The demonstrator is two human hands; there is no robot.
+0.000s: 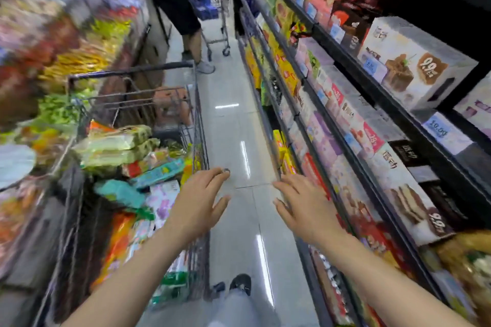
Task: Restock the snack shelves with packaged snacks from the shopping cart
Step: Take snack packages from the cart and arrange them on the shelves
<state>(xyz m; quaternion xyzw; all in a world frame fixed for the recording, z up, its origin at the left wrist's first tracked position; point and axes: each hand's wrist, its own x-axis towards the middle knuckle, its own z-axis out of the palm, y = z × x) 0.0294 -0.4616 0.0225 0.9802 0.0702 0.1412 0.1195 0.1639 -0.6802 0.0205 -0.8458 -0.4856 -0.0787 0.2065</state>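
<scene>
Far left: a display of bagged goods (61, 42), heavily blurred; individual items cannot be told apart. Beside it stands the shopping cart (198, 125), a wire basket with a dark handle bar, loaded with packaged snacks (117, 148): green-and-white packs on top, teal packs and an orange bag lower down.

Centre: the left hand (198, 203) is held over the cart's right rim, fingers spread and relaxed, holding nothing. The right hand (303, 208) is held over the grey tiled floor (233, 125), just beside the shelf edge, fingers spread, holding nothing. Up the aisle, a second person (175, 2) stands at another cart (215, 21).

Right: the snack shelves (353, 103) carry rows of boxed snacks, including a white cake box (409, 61), with price tags on the rails.
</scene>
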